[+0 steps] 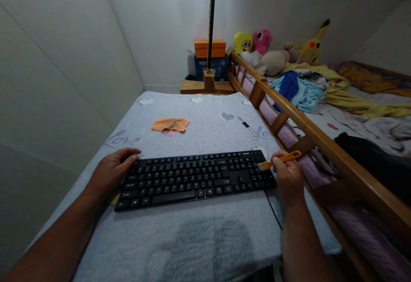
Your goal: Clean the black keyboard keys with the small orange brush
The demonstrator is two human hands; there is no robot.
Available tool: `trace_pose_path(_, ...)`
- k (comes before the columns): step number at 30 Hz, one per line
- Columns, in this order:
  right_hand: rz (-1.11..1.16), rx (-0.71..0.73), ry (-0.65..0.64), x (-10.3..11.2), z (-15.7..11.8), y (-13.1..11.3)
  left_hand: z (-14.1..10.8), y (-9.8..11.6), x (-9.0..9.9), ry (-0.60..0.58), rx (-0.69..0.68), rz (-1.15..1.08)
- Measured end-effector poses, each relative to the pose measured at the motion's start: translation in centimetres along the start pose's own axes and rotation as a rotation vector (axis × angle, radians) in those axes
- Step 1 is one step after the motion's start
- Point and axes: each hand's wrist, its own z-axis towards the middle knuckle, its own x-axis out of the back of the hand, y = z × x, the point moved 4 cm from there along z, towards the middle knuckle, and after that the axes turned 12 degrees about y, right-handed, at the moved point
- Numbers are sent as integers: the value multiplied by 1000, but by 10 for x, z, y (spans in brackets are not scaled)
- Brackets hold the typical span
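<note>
A black computer keyboard lies across the cloth-covered surface, turned with its number pad at the right and its space bar row towards me. My left hand grips its left end, thumb near the far corner; the undersides of the fingers are hidden. Pinched in my right hand is a small brush with an orange handle and pale bristles. The bristle tips touch or hover just over the number pad keys; I cannot tell which. A black cable runs from under the keyboard beside my right wrist.
Beyond the keyboard lie a crumpled orange cloth and a tied thin cable. A wooden bed rail borders the right side. Behind it are clothes and plush toys. Boxes and a black pole stand at the far end.
</note>
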Motion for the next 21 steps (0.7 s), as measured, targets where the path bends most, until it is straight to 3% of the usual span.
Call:
trace_pose_path(4, -22, 19, 61, 0, 1, -1, -1, 1, 1, 8, 2, -6)
trace_pose_path(12, -36, 30, -30, -7, 3, -7, -1, 5, 2, 10, -18, 8)
trace_pose_path(21, 16, -37, 26, 0, -1, 7, -3, 6, 3, 8, -25, -2)
